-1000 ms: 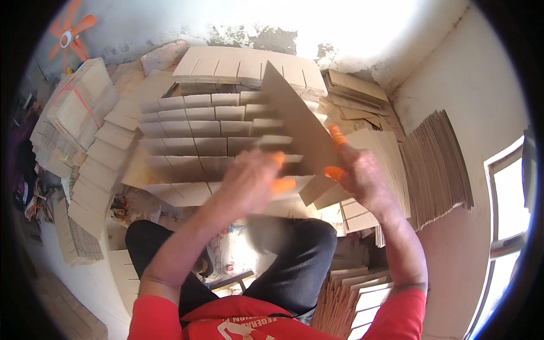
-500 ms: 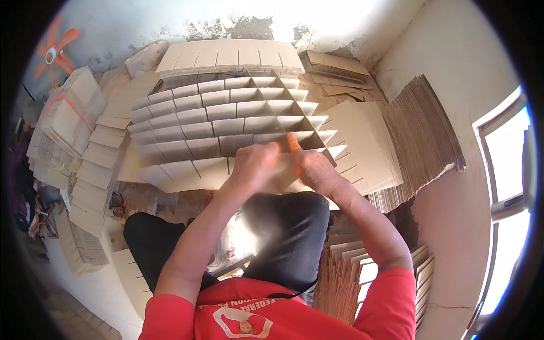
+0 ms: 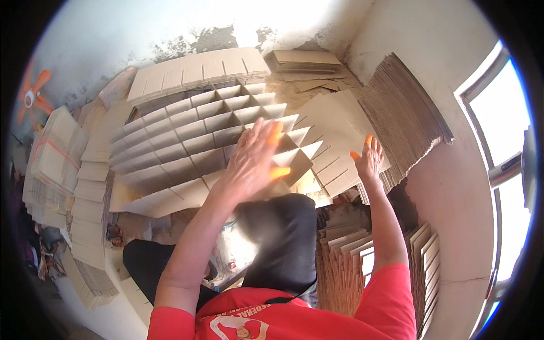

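Head view: the step in hand is judged to be fitting cross pieces [image 3: 300, 166] into a cardboard divider grid [image 3: 192, 130], which sits just beyond the black-trousered knees [image 3: 289, 229]. Left hand [image 3: 249, 158]: grip spread wide over the grid, no piece visible in it, contact uncertain. Right hand [image 3: 370, 160]: grip wide, empty, at the slotted sheets [image 3: 337, 124]. Next move would call for pinching up a single sheet. Grid walls are thin, pale, matt; sheets flat, narrowly slit. Orange finger covers [image 3: 275, 133] noted on both hands.
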`<control>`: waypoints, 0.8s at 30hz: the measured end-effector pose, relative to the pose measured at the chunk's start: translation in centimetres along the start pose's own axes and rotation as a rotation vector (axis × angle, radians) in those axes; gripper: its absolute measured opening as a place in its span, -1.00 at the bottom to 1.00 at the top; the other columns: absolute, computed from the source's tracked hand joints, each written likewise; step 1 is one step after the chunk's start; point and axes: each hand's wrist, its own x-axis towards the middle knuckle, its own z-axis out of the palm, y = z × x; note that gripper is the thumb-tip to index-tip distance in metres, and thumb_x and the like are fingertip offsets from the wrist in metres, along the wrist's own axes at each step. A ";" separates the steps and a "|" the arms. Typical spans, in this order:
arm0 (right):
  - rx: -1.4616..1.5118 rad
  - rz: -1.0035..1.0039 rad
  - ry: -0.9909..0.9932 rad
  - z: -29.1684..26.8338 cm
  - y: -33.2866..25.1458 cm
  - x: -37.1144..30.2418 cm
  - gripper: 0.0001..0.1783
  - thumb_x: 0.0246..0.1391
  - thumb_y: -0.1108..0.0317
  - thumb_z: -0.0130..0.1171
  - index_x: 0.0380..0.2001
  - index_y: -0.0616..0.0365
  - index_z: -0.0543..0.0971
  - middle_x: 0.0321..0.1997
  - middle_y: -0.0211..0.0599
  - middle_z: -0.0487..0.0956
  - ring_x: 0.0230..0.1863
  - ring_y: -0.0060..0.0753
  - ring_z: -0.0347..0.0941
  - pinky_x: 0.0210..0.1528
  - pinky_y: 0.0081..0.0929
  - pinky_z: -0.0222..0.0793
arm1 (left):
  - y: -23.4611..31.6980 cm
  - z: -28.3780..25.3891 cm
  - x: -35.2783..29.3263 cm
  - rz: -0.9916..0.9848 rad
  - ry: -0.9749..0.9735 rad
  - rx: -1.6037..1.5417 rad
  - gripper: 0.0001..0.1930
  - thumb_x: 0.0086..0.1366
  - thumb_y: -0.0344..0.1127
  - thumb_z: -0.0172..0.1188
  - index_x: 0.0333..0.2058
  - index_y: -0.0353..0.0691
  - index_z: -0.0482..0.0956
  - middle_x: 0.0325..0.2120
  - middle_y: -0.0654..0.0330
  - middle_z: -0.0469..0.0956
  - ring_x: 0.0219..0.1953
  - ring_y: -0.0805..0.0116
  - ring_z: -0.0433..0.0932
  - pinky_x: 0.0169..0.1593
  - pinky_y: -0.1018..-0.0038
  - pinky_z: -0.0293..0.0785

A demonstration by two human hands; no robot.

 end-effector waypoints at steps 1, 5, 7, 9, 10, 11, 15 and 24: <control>-0.016 0.016 -0.038 0.7 1.2 -0.2 -0.16 -0.06 0.23 0.32 0.26 0.25 0.21 0.22 -0.09 0.31 0.27 -0.04 0.16 0.17 -0.06 0.18 | 0.4 0.4 1.0 -0.028 -0.011 -0.009 -0.07 0.12 -0.01 0.28 0.31 -0.30 -0.01 0.31 -0.11 0.08 0.37 -0.09 -0.04 0.39 0.12 -0.10; -0.055 0.032 -0.113 4.7 4.4 -0.6 -0.09 -0.17 0.16 0.39 0.23 0.29 0.25 0.21 -0.07 0.31 0.26 -0.03 0.17 0.16 -0.05 0.18 | 0.9 4.1 5.3 -0.005 0.013 0.128 -0.10 0.22 0.13 0.13 0.32 -0.32 -0.04 0.31 -0.12 0.05 0.39 -0.07 -0.07 0.40 0.13 -0.12; -0.023 0.028 -0.097 4.5 3.6 -0.3 -0.16 -0.18 0.17 0.40 0.17 0.29 0.32 0.17 -0.07 0.35 0.24 -0.03 0.20 0.14 -0.06 0.21 | 0.3 6.2 6.4 0.017 0.011 0.098 -0.11 0.25 0.17 0.05 0.32 -0.35 -0.06 0.32 -0.18 0.01 0.40 -0.05 -0.12 0.42 0.16 -0.22; 0.003 0.013 -0.094 4.7 4.4 0.4 -0.24 -0.20 0.20 0.41 0.08 0.30 0.38 0.08 -0.09 0.42 0.18 -0.05 0.27 0.11 -0.11 0.26 | 0.1 6.5 6.9 -0.017 -0.183 0.097 -0.14 0.27 0.21 -0.01 0.28 -0.41 0.05 0.28 -0.22 0.09 0.37 -0.10 -0.04 0.40 0.16 -0.14; 0.018 0.000 -0.092 4.8 4.8 0.7 -0.28 -0.21 0.21 0.42 0.03 0.30 0.41 0.04 -0.10 0.45 0.15 -0.05 0.30 0.10 -0.14 0.28 | -0.4 6.4 7.5 -0.042 -0.272 0.100 -0.15 0.28 0.21 -0.02 0.27 -0.42 0.08 0.27 -0.22 0.11 0.36 -0.11 -0.02 0.39 0.16 -0.11; 0.005 -0.005 -0.079 5.1 5.3 0.9 -0.31 -0.23 0.22 0.43 0.00 0.27 0.42 0.00 -0.10 0.48 0.11 -0.04 0.34 0.07 -0.15 0.30 | -0.7 6.2 7.9 -0.068 -0.357 0.098 -0.16 0.28 0.22 -0.03 0.26 -0.43 0.11 0.26 -0.21 0.13 0.34 -0.11 0.00 0.38 0.17 -0.09; 0.062 -0.022 0.027 5.7 7.5 1.6 -0.39 -0.28 0.25 0.48 -0.13 0.15 0.44 -0.13 -0.11 0.54 -0.08 0.00 0.48 -0.07 -0.17 0.40 | -0.7 5.2 6.3 0.070 0.046 -0.086 -0.27 0.26 0.03 0.12 0.20 -0.42 0.17 0.15 -0.15 0.26 0.21 0.01 0.22 0.26 0.18 0.12; 0.440 -0.177 0.237 -4.5 4.5 2.8 -0.77 -0.06 0.54 0.23 -0.31 0.24 0.42 -0.55 -0.09 0.47 -0.59 -0.31 0.34 -0.53 -0.45 0.30 | -1.6 -4.2 -10.3 0.026 0.487 0.025 -0.51 0.02 -0.39 0.38 -0.05 -0.38 0.50 -0.10 -0.09 0.54 -0.03 -0.01 0.54 0.10 0.15 0.42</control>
